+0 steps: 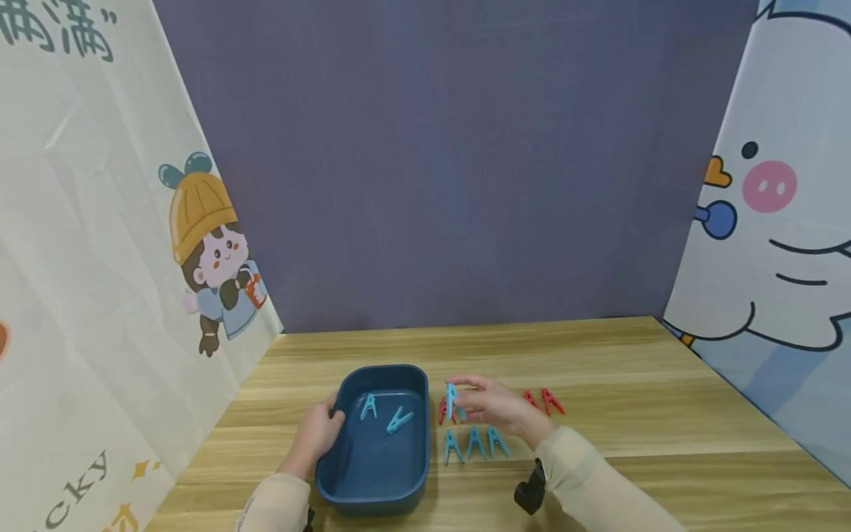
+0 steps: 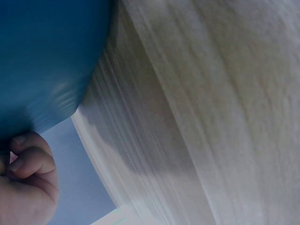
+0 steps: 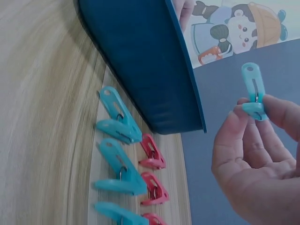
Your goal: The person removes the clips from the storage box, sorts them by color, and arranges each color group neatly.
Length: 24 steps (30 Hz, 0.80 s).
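Note:
My left hand grips the left rim of a dark blue plastic basin. In the left wrist view its curled fingers are at the basin's edge. Two light blue clothespins, one upper left and one at centre right, lie inside. Just right of the basin, my right hand holds a light blue clothespin above the table, pinched between thumb and fingertips. Below that hand, three blue clothespins lie in a row. Red clothespins lie behind them, partly hidden by the right hand.
Everything stands on a wood-grain table. A grey-blue panel rises along its back edge. Printed cartoon sheets flank it, one on the left and one on the right.

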Tool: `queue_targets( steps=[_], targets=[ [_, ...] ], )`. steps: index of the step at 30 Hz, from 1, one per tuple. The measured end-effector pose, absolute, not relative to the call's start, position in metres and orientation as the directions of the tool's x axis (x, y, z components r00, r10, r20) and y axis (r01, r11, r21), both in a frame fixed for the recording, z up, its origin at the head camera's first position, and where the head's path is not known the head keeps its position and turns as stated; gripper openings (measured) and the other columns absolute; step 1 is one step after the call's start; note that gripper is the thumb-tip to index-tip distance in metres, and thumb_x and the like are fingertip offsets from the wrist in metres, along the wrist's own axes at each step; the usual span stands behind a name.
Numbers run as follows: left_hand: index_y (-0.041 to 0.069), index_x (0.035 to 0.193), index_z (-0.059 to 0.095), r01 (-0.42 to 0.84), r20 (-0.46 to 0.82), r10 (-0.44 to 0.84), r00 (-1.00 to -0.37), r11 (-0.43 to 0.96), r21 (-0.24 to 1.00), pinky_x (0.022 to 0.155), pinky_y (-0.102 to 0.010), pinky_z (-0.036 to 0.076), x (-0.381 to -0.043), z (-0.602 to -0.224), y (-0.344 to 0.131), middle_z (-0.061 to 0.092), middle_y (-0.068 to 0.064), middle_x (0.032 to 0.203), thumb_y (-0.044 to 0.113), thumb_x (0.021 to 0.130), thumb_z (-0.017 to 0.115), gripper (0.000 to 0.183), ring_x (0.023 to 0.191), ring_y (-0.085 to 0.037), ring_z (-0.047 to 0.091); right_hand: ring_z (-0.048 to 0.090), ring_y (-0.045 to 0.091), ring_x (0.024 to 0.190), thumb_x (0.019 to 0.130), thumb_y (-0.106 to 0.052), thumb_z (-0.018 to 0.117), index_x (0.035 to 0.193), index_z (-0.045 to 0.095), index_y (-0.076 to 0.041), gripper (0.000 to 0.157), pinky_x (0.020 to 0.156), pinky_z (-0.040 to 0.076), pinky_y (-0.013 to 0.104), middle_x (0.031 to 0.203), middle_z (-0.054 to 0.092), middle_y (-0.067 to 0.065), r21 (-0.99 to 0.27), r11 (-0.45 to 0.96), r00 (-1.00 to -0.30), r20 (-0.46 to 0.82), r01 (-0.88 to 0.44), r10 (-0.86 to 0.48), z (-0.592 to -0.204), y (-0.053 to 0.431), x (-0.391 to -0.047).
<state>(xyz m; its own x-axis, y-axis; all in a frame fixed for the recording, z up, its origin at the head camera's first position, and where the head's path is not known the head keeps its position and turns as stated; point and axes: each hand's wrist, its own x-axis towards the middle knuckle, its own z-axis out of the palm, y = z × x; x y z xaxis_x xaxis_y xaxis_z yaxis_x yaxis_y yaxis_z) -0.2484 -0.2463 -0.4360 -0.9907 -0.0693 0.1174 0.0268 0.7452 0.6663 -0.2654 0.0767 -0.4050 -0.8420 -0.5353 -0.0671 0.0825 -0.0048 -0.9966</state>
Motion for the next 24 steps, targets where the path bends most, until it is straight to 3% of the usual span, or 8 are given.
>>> queue_targets(
  steps=[8, 14, 19, 24],
  targets=[
    [-0.012, 0.132, 0.04, 0.036, 0.125, -0.063, -0.99, 0.748, 0.662, 0.089, -0.053, 0.043, -0.248, -0.435, -0.246, 0.047, -0.03, 0.126, 0.005, 0.091, 0.045, 0.045, 0.111, -0.042, 0.049, 0.056, 0.02, 0.086, 0.088, -0.011, 0.06, 0.133, 0.043, -0.002, 0.05, 0.079, 0.047, 0.041, 0.112, 0.052, 0.013, -0.997, 0.007, -0.865, -0.069, 0.076, -0.497, -0.41, 0.094, -0.271],
    [-0.013, 0.131, 0.04, 0.049, 0.141, -0.061, -0.988, 0.746, 0.664, 0.09, -0.053, 0.041, -0.247, -0.435, -0.246, 0.046, -0.03, 0.127, 0.004, 0.09, 0.045, 0.044, 0.113, -0.042, 0.048, 0.056, 0.026, 0.091, 0.088, -0.012, 0.059, 0.134, 0.039, 0.001, 0.051, 0.087, 0.043, 0.052, 0.101, 0.056, 0.01, -0.997, 0.002, -0.871, -0.066, 0.074, -0.488, -0.412, 0.107, -0.272],
    [-0.012, 0.131, 0.04, 0.055, 0.146, -0.059, -0.988, 0.74, 0.67, 0.09, -0.053, 0.043, -0.246, -0.434, -0.245, 0.047, -0.03, 0.126, 0.003, 0.09, 0.045, 0.044, 0.111, -0.041, 0.05, 0.055, 0.031, 0.097, 0.09, -0.012, 0.057, 0.135, 0.036, 0.002, 0.051, 0.089, 0.042, 0.052, 0.1, 0.059, 0.01, -0.998, 0.007, -0.867, -0.054, 0.059, -0.496, -0.412, 0.115, -0.272],
    [-0.013, 0.131, 0.039, 0.051, 0.139, -0.058, -0.989, 0.742, 0.668, 0.09, -0.053, 0.042, -0.245, -0.433, -0.245, 0.046, -0.03, 0.127, 0.004, 0.09, 0.045, 0.045, 0.113, -0.042, 0.048, 0.057, 0.024, 0.084, 0.091, -0.01, 0.054, 0.134, 0.036, 0.003, 0.049, 0.081, 0.045, 0.047, 0.092, 0.061, 0.008, -0.999, -0.005, -0.86, -0.044, 0.054, -0.508, -0.416, 0.123, -0.273]
  ],
)
